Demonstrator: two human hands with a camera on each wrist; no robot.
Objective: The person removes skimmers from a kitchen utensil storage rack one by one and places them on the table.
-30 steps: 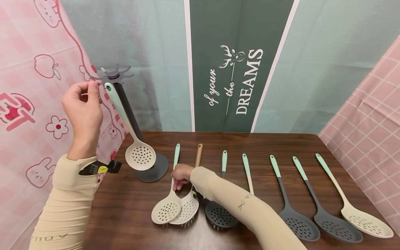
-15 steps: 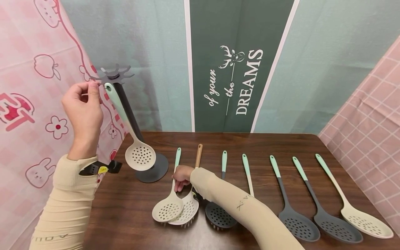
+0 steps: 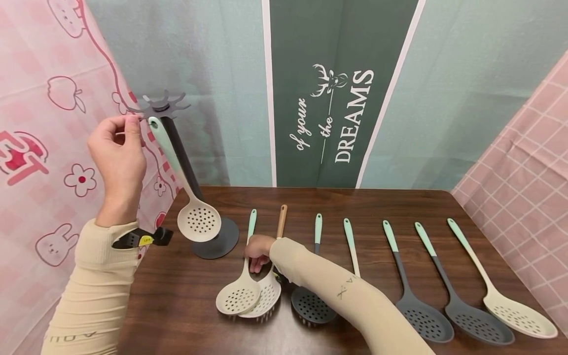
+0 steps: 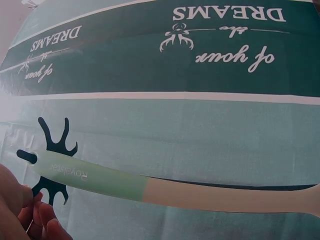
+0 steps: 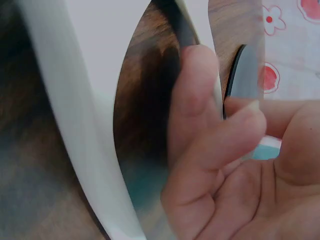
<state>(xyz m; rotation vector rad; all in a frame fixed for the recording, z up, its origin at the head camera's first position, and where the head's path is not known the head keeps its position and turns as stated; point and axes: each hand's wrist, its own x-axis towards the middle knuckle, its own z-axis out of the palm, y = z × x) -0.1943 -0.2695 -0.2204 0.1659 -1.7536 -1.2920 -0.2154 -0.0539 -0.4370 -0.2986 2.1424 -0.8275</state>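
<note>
My left hand point(image 3: 119, 150) pinches one hook of the dark grey utensil stand point(image 3: 186, 162). From a neighbouring hook hangs a cream skimmer with a mint handle point(image 3: 198, 221), its perforated bowl in front of the stand's round base. In the left wrist view, that mint handle point(image 4: 95, 175) has a hook through its end hole. Low over the table, my right hand point(image 3: 259, 249) grips the handle of a second cream skimmer point(image 3: 238, 297). The bowl of this one overlaps a white skimmer with a wooden-coloured handle point(image 3: 282, 217). Curled fingers show close up in the right wrist view point(image 5: 215, 130).
Right of my hand lie a dark skimmer point(image 3: 312, 305), a mint-handled utensil point(image 3: 350, 241) partly under my sleeve, two dark slotted turners point(image 3: 426, 318) point(image 3: 479, 323) and a cream one point(image 3: 519, 313). Curtains border the wooden table point(image 3: 177, 305) at the back and sides.
The skimmer in my right hand has shifted slightly towards me and to the right, its handle end lower than before. My left hand and the hanging skimmer stay in place.
</note>
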